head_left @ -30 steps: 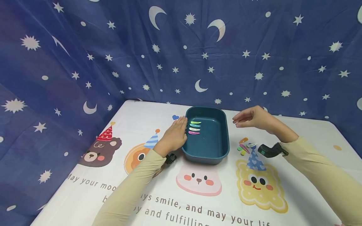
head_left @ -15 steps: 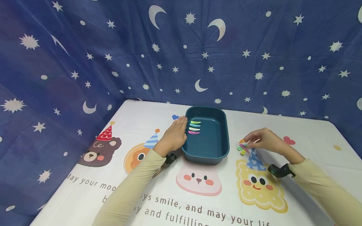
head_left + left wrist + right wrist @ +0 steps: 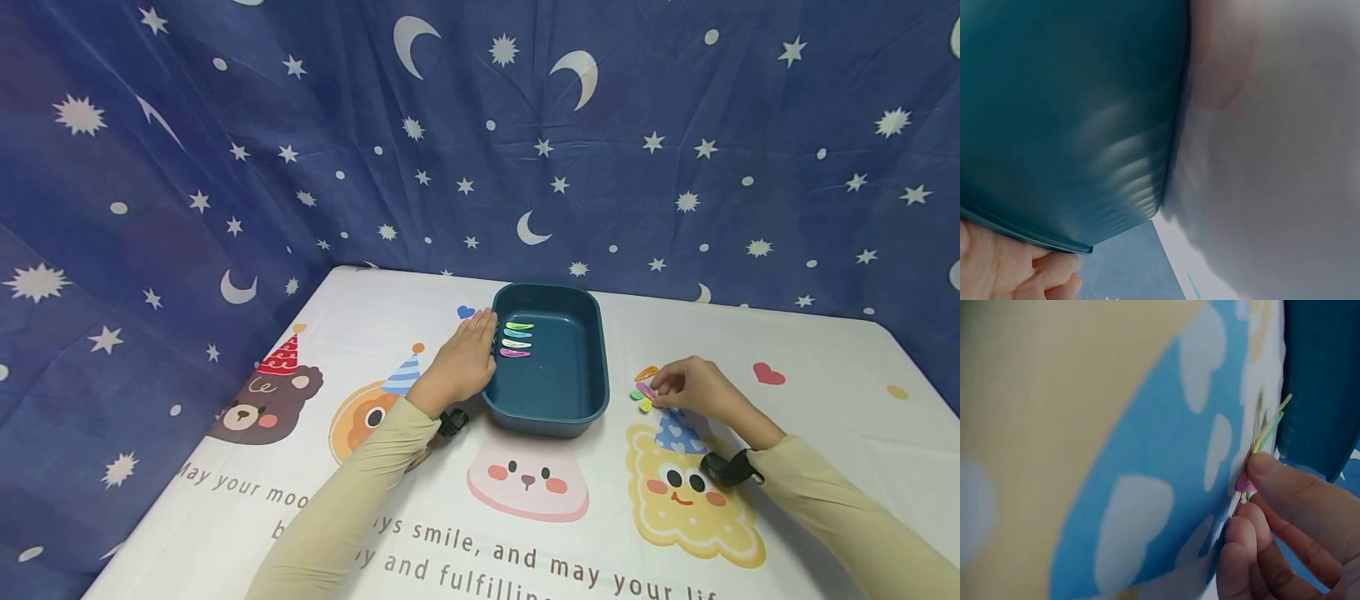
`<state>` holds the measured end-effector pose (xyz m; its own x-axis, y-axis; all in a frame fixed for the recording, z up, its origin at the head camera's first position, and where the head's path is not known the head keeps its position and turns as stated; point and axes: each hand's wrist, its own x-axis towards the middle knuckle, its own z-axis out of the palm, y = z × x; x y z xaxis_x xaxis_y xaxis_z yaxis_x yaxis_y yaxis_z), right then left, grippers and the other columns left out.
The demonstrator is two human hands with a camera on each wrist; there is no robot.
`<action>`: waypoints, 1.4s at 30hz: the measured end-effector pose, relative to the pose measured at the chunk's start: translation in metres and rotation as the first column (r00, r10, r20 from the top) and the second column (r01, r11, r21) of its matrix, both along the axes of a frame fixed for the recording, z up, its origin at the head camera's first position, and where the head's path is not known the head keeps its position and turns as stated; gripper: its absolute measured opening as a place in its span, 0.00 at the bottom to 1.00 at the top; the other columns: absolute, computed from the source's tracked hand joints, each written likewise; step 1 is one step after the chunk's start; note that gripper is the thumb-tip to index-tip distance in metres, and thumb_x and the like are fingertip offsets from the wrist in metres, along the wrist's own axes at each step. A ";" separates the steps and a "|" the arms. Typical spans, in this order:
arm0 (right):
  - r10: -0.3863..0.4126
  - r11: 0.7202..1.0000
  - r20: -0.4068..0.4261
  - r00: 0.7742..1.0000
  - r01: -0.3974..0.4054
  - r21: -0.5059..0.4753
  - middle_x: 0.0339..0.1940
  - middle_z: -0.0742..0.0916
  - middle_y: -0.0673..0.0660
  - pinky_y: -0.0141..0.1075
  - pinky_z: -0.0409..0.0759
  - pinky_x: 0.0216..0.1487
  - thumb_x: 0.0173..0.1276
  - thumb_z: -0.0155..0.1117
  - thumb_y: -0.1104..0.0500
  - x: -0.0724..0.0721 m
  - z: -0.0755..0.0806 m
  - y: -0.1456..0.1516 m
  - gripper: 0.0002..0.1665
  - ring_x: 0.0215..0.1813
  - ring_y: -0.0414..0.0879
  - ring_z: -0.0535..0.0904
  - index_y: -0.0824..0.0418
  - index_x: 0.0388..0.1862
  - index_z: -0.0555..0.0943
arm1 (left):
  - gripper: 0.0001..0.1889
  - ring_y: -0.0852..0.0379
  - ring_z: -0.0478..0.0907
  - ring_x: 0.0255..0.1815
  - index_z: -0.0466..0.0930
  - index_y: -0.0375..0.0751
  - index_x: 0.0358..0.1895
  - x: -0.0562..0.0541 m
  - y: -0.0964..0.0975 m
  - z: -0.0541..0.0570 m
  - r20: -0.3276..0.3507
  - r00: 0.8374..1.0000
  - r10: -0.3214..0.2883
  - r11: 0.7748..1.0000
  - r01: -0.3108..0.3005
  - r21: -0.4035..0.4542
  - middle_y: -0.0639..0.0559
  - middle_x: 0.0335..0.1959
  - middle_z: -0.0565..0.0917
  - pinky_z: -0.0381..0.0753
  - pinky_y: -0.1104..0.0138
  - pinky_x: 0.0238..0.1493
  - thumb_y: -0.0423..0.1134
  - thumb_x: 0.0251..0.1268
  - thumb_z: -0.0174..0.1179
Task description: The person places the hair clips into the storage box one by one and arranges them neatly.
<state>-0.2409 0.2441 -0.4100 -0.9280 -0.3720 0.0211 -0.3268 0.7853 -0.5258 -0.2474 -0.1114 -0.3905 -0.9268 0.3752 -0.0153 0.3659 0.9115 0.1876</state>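
My left hand rests along the left rim of a dark teal rectangular box, fingers straight and close together. In the left wrist view its fingertips lie at the box's edge. Inside the box, a yellow-green hair clip, a blue one, a cream one and a pink one lie in a column. Right of the box my right hand pinches a pink hair clip at the small pile, between thumb and fingers. The fingers hide part of the pile.
Beside the right fingertips lie an orange hair clip, a green one and a yellow one. A white cloth printed with cartoon figures covers the table. A blue star-patterned curtain stands behind it.
My right hand has come down from beside the box's right rim to the clip pile, and its fingers have closed at the pink clip. The left hand and box have stayed in place.
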 end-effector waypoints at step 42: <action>0.134 0.988 0.024 0.991 -0.135 0.079 0.21 0.84 0.48 0.26 0.78 0.29 0.47 0.73 0.67 0.009 0.004 0.035 0.07 0.25 0.30 0.73 0.62 0.26 0.85 | 0.33 0.49 0.41 0.78 0.42 0.32 0.74 0.000 0.000 0.001 0.003 1.000 -0.006 1.000 0.006 -0.004 0.42 0.77 0.47 0.41 0.60 0.78 0.39 0.70 0.40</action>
